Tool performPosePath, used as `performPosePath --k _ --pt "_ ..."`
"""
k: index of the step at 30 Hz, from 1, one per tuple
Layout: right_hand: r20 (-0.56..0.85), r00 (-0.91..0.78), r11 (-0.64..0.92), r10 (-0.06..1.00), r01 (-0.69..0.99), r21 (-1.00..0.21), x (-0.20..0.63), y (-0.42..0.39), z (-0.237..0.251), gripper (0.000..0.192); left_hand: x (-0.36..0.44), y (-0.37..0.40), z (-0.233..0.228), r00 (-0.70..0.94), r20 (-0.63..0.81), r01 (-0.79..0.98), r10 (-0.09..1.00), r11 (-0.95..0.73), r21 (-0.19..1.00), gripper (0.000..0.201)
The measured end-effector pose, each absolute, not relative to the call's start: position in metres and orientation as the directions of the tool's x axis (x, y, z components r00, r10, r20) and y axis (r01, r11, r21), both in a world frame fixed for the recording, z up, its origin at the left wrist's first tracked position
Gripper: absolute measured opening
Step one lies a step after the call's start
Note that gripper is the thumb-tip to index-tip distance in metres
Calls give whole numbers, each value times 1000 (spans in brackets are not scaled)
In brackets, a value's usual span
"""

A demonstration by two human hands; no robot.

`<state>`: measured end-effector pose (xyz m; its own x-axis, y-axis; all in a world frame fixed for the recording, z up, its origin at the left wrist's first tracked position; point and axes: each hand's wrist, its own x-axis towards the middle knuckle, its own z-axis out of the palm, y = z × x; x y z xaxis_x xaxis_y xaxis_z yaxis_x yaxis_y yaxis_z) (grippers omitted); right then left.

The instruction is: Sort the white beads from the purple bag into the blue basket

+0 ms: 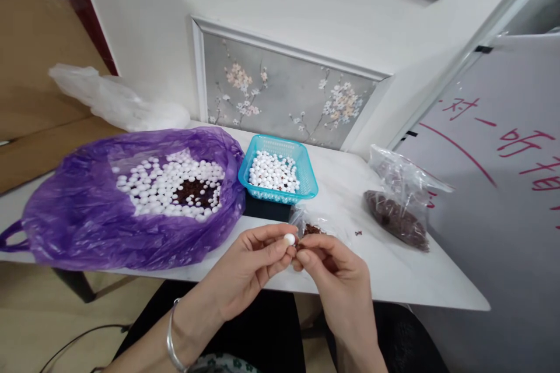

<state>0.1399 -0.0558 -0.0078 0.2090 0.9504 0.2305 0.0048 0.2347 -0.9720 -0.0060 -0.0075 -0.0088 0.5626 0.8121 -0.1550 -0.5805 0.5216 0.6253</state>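
White bead (289, 239) sits pinched in the left hand (249, 265) over the bench (394, 268) edge; the right hand (336, 274) pinches something tiny beside it. The blue basket (301, 186) is part-filled; the purple bag (87, 215) holds many more.

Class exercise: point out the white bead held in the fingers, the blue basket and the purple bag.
white bead (289, 239), head view, middle of its round face.
blue basket (251, 158), head view, left rim.
purple bag (79, 215), head view, bare front plastic.
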Motion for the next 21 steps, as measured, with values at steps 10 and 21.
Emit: performPosePath --k 10,21 --pt "376 240 362 895 101 -927 133 -57 -3 16 -8 -9 -8 551 -146 -577 822 502 644 11" --pt "412 123 382 903 208 -900 131 -59 0 12 -6 -11 -10 522 -131 -561 843 455 691 15"
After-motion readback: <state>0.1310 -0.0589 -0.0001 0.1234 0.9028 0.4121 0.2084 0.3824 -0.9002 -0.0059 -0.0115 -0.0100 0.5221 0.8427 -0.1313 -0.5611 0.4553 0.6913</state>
